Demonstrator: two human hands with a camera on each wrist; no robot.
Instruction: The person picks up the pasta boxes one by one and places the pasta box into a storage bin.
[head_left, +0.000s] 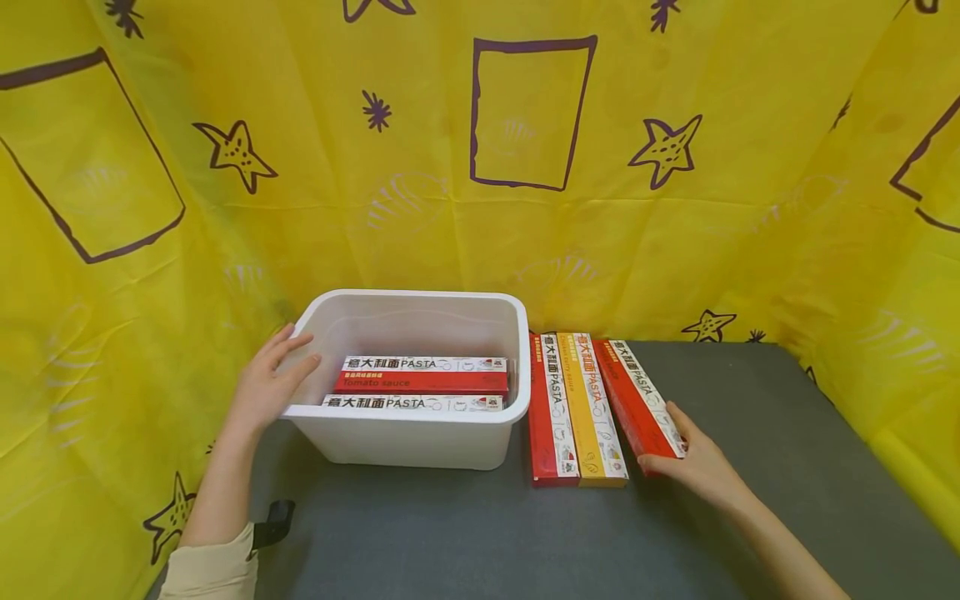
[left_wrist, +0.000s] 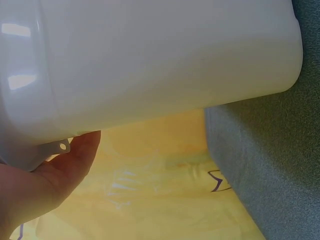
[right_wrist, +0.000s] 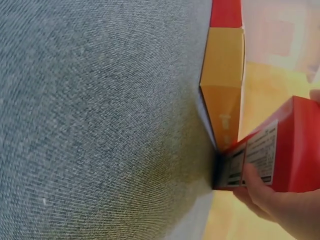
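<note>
My left hand (head_left: 268, 385) grips the left rim of a white plastic bin (head_left: 405, 437), some fingers reaching over the edge. In the left wrist view, part of that hand (left_wrist: 67, 172) lies against the bin's outside, by a small tab with a hole. Inside the bin lie a red and white pasta box (head_left: 420, 382) and another pasta box (head_left: 412, 403) in front. My right hand (head_left: 701, 467) pinches the near end of a red pasta box (head_left: 637, 408) between thumb and fingers. In the right wrist view, that box (right_wrist: 285, 155) is tilted, its near end raised off the table.
Right of the bin, a red pasta box (head_left: 546, 417) and a yellow pasta box (head_left: 588, 417) lie side by side on the dark grey table (head_left: 435, 533). A yellow patterned cloth (head_left: 420, 233) hangs behind and at both sides.
</note>
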